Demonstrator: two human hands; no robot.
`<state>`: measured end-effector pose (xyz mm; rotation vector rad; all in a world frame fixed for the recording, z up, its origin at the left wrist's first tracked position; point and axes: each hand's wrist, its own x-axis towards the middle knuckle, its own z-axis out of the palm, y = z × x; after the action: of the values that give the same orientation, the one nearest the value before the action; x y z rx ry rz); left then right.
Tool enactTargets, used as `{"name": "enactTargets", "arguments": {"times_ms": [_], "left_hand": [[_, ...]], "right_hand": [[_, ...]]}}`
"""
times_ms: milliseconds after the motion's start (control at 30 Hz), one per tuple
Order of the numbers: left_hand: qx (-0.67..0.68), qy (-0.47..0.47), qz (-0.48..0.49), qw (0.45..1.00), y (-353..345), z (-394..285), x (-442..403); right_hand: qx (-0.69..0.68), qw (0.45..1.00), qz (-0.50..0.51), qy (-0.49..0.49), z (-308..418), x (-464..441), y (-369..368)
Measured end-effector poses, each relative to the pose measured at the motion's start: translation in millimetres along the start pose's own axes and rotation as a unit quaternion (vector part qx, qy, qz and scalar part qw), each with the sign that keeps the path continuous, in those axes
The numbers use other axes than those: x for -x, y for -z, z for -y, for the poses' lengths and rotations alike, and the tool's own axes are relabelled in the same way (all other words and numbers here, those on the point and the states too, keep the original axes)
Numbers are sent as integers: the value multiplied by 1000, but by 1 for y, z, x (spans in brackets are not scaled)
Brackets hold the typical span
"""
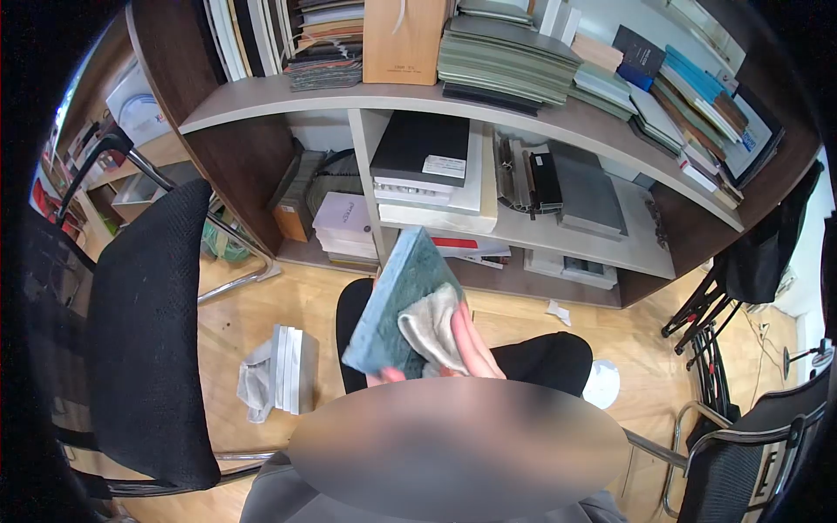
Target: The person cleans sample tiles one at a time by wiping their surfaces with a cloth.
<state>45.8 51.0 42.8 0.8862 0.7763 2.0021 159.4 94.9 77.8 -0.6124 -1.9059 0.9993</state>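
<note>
A thick blue-green book (392, 296), tilted on edge, is held up above my lap. Fingers of my left hand (386, 376) show at its lower edge, gripping it; a blurred oval hides most of that hand. My right hand (472, 344) presses a crumpled light grey cloth (427, 324) against the book's face, its fingers closed on the cloth. The wrists and both forearms are hidden by the blur. On the floor to the left stand several light grey books (294, 370) side by side, with another grey cloth (255, 383) against them.
In front is a shelf unit (353, 103) with stacked folders (506, 65), books and a black box (420, 148). A black chair (153, 340) stands left, another chair (741, 462) at lower right. A white round object (602, 384) and crumpled paper (559, 312) lie on the floor.
</note>
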Motion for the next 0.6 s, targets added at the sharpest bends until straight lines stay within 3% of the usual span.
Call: {"name": "enactTargets", "arguments": {"times_ms": [67, 100, 133, 167, 200, 233, 300, 400, 500, 600], "left_hand": [[-138, -91, 46, 985, -3, -4, -7], [-139, -90, 46, 985, -3, -12, -13], [-338, -161, 165, 913, -3, -24, -19], [-517, -222, 273, 780, -6, -37, -25], [-520, -221, 270, 780, -11, -44, -27], [-568, -199, 285, 746, -20, -47, -27], [-657, -154, 316, 668, -33, -50, -27], [-618, -128, 326, 704, -39, -48, -28], [-592, -99, 351, 718, -44, -50, -29], [-593, -82, 381, 705, -41, -54, -31]], "right_hand": [[-235, 965, -7, -113, 0, 3, 1], [-348, 922, -10, -167, 0, 4, 1], [-350, 922, -9, -168, 0, 6, 5], [-391, 893, -17, -222, -1, 7, 13], [-430, 859, -24, -277, -2, 9, 23], [-465, 820, -29, -332, -4, 11, 31], [-498, 806, -18, -319, -8, 10, 43], [-560, 778, -8, -286, -11, 6, 53], [-470, 839, -35, -271, -5, 13, 58], [-441, 858, -14, -263, -10, 15, 62]]}}
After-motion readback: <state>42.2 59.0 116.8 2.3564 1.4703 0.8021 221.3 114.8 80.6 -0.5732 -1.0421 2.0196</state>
